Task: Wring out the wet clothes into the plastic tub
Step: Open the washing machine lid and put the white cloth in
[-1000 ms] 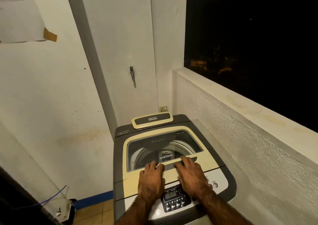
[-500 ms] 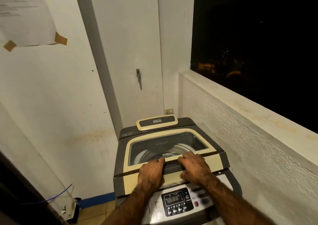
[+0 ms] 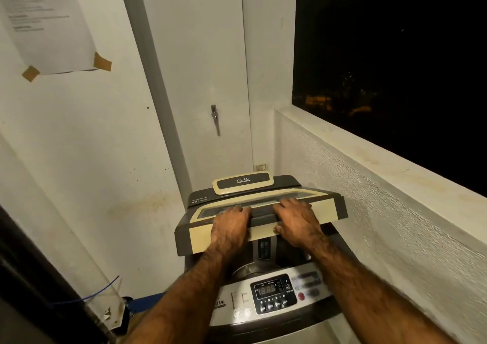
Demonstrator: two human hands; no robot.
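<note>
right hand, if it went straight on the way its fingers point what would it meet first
The right hand grips the raised lid; straight ahead it would likely meet the washer's rear panel, though depth is unclear.

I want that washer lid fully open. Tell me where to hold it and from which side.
Take the lid by the dark handle strip along its front edge, coming from the front, fingers over the top. It hinges at the back, so that edge gives most leverage. The left hand and right hand grip there, either side of centre.
</note>
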